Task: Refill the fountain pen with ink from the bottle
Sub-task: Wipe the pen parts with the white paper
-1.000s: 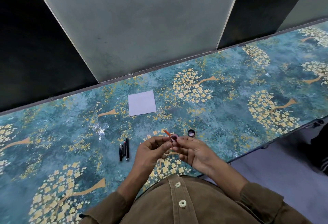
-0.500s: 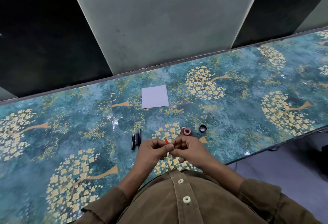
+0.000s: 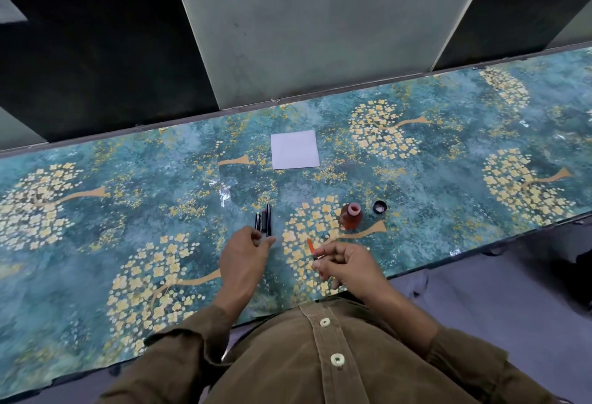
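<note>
A small ink bottle [image 3: 351, 216] with reddish ink and an open pink neck stands on the patterned table [image 3: 128, 211]. Its black cap [image 3: 379, 207] lies just to its right. My right hand [image 3: 347, 267] pinches a thin orange ink-filled pen part [image 3: 311, 248], its tip pointing up and away, below and left of the bottle. Black pen parts [image 3: 265, 219] lie side by side on the table. My left hand [image 3: 245, 253] is over the table with its fingertips at the near ends of those parts, holding nothing.
A white square of paper [image 3: 295, 149] lies farther back, near the wall panels. The table's near edge runs diagonally at the right, with grey floor [image 3: 480, 301] beyond it. My brown shirt fills the bottom of the view.
My hands have come apart. The left hand let go of the orange part and moved left to the black pen parts. The right hand keeps the orange part.
</note>
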